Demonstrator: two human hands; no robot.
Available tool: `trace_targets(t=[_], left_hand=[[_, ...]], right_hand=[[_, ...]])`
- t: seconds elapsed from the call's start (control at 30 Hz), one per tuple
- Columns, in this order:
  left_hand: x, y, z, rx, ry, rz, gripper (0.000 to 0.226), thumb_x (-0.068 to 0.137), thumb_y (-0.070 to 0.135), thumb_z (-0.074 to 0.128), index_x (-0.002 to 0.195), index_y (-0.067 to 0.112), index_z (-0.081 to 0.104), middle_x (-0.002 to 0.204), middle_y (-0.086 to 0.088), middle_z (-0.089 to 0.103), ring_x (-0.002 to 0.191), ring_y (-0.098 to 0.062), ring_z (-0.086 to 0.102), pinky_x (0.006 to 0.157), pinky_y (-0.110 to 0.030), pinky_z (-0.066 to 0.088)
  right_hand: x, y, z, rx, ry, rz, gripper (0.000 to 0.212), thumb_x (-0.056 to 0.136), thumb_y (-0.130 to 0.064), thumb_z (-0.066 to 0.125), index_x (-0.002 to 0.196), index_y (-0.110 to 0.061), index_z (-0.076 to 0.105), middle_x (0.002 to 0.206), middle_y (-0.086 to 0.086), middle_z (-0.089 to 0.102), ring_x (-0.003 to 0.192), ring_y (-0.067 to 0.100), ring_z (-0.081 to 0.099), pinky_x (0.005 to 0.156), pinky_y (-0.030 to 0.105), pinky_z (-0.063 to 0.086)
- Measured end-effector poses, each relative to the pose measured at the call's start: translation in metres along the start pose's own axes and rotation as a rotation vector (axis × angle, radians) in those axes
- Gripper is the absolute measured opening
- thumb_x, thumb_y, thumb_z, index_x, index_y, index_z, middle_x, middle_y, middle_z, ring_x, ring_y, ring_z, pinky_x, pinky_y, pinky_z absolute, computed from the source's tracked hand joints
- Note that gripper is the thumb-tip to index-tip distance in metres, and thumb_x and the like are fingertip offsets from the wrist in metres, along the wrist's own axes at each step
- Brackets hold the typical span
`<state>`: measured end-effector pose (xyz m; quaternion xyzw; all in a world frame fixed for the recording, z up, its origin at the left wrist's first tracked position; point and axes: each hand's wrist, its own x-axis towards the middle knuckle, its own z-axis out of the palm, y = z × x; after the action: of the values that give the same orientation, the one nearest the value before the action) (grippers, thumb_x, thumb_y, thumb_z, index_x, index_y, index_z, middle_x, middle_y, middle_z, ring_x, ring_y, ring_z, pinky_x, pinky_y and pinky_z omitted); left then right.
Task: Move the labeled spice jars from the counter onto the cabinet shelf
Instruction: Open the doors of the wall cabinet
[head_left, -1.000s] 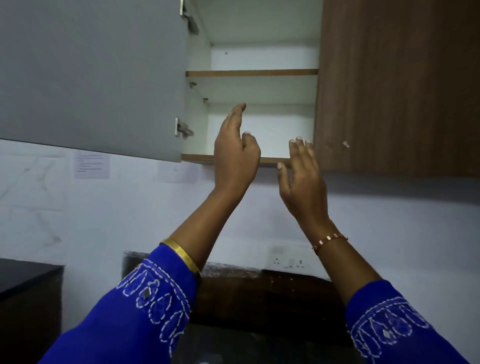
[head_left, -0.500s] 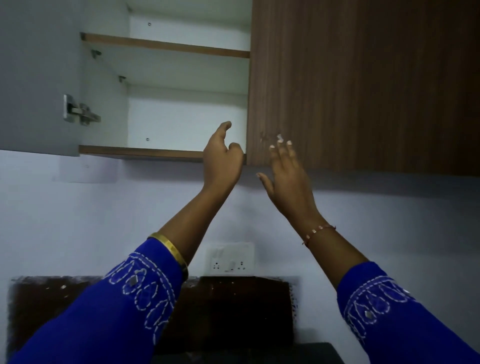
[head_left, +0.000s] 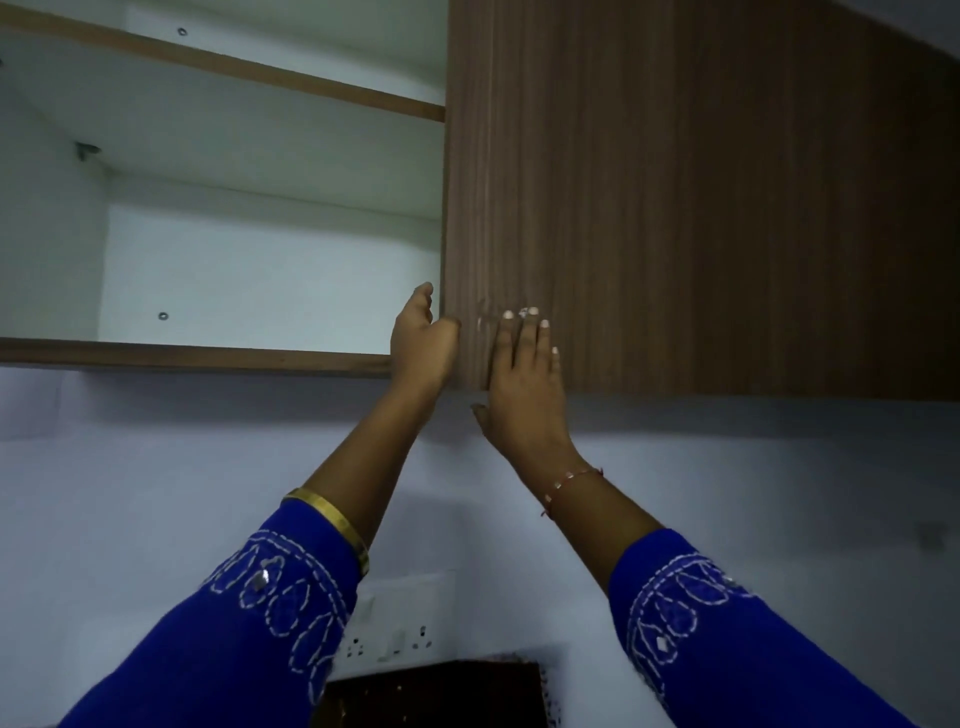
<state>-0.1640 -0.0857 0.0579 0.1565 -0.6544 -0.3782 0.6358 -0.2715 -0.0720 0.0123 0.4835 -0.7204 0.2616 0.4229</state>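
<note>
Wood-grain door (head_left: 675, 208) on the right is shut, and both hands are up at its near edge: the left hand (head_left: 423, 343) curls its fingers round that edge, the right hand (head_left: 524, 374) lies flat and straight-fingered on the panel. Beside them the cabinet shelf (head_left: 197, 357) shows bare, with no spice jars in view.

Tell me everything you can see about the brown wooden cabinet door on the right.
The brown wood-grain cabinet door is flat with vertical grain, no handle visible, and looks closed beside the open white compartment. The left hand curls around its lower left edge; the right hand lies flat against its face near the bottom corner.
</note>
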Motion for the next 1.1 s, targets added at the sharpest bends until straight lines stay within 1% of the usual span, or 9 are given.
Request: trace_targets(t=[0.13, 0.23, 0.37, 0.43, 0.6, 0.73, 0.83, 0.97, 1.1], left_hand=[[0.016, -0.009, 0.011, 0.017, -0.005, 0.046, 0.037, 0.091, 0.009, 0.045, 0.128, 0.009, 0.05, 0.122, -0.007, 0.062, 0.109, -0.024, 0.06, 0.083, -0.026, 0.049], [0.021, -0.009, 0.014, 0.047, 0.078, 0.028, 0.049, 0.092, 0.019, 0.051, 0.139, 0.007, 0.039, 0.133, -0.01, 0.055, 0.119, -0.024, 0.054, 0.099, -0.033, 0.046], [0.025, 0.001, 0.011, 0.121, 0.101, 0.058, 0.041, 0.086, 0.031, 0.062, 0.119, 0.008, 0.06, 0.114, -0.012, 0.067, 0.104, -0.025, 0.063, 0.092, -0.044, 0.052], [0.02, 0.008, 0.011, 0.124, 0.14, 0.063, 0.037, 0.083, 0.028, 0.066, 0.114, 0.008, 0.063, 0.109, -0.013, 0.068, 0.1, -0.025, 0.064, 0.089, -0.041, 0.053], [-0.007, 0.039, 0.017, 0.131, 0.176, 0.115, 0.039, 0.078, 0.026, 0.071, 0.109, 0.005, 0.062, 0.092, -0.006, 0.063, 0.085, -0.016, 0.061, 0.069, -0.019, 0.047], [-0.041, 0.073, 0.032, 0.126, 0.223, 0.183, 0.038, 0.074, 0.029, 0.074, 0.102, 0.005, 0.062, 0.081, 0.001, 0.06, 0.077, -0.014, 0.06, 0.071, -0.023, 0.048], [-0.065, 0.095, 0.049, 0.121, 0.251, 0.247, 0.026, 0.075, 0.031, 0.073, 0.088, 0.014, 0.058, 0.065, 0.011, 0.052, 0.062, -0.002, 0.052, 0.057, -0.009, 0.041], [-0.095, 0.125, 0.076, 0.009, 0.253, 0.334, 0.025, 0.08, 0.036, 0.068, 0.068, 0.02, 0.052, 0.058, 0.011, 0.05, 0.05, 0.004, 0.049, 0.051, -0.005, 0.04], [-0.125, 0.149, 0.113, -0.119, 0.186, 0.389, 0.024, 0.085, 0.026, 0.064, 0.071, 0.023, 0.044, 0.067, 0.008, 0.048, 0.06, -0.001, 0.048, 0.056, -0.007, 0.043]], right_hand=[[0.001, 0.009, 0.017, -0.107, 0.124, -0.041, 0.092, 0.081, -0.013, 0.068, 0.145, 0.001, 0.004, 0.151, 0.031, 0.018, 0.136, 0.05, 0.025, 0.107, 0.053, 0.033], [-0.003, 0.024, 0.018, -0.152, 0.129, -0.005, 0.096, 0.076, -0.014, 0.072, 0.142, -0.005, 0.003, 0.148, 0.029, 0.03, 0.128, 0.05, 0.04, 0.094, 0.052, 0.047], [-0.006, 0.034, 0.006, -0.082, 0.014, -0.042, 0.088, 0.091, -0.01, 0.054, 0.144, -0.007, -0.017, 0.153, 0.03, -0.002, 0.139, 0.052, 0.012, 0.109, 0.055, 0.031], [-0.01, 0.03, -0.005, -0.003, -0.001, 0.002, 0.092, 0.09, -0.015, 0.056, 0.146, -0.007, -0.017, 0.154, 0.029, -0.008, 0.14, 0.05, 0.004, 0.113, 0.056, 0.023], [-0.024, 0.028, -0.038, 0.168, 0.112, 0.046, 0.096, 0.085, -0.022, 0.063, 0.148, -0.004, -0.007, 0.155, 0.027, -0.002, 0.143, 0.045, 0.001, 0.116, 0.053, 0.01], [-0.039, 0.045, -0.072, 0.264, 0.204, 0.067, 0.094, 0.084, -0.016, 0.064, 0.148, -0.004, -0.003, 0.156, 0.024, 0.002, 0.144, 0.042, 0.002, 0.117, 0.05, 0.008], [-0.056, 0.061, -0.095, 0.345, 0.23, 0.059, 0.089, 0.086, -0.01, 0.061, 0.148, -0.004, -0.003, 0.157, 0.02, 0.0, 0.145, 0.038, -0.001, 0.118, 0.046, 0.005], [-0.077, 0.087, -0.123, 0.475, 0.257, 0.062, 0.09, 0.083, 0.0, 0.059, 0.149, -0.007, -0.002, 0.158, 0.015, 0.0, 0.147, 0.032, -0.003, 0.12, 0.042, 0.005], [-0.095, 0.114, -0.146, 0.567, 0.279, 0.075, 0.089, 0.083, -0.002, 0.061, 0.149, -0.01, 0.002, 0.159, 0.009, 0.004, 0.147, 0.025, 0.001, 0.12, 0.038, 0.013]])
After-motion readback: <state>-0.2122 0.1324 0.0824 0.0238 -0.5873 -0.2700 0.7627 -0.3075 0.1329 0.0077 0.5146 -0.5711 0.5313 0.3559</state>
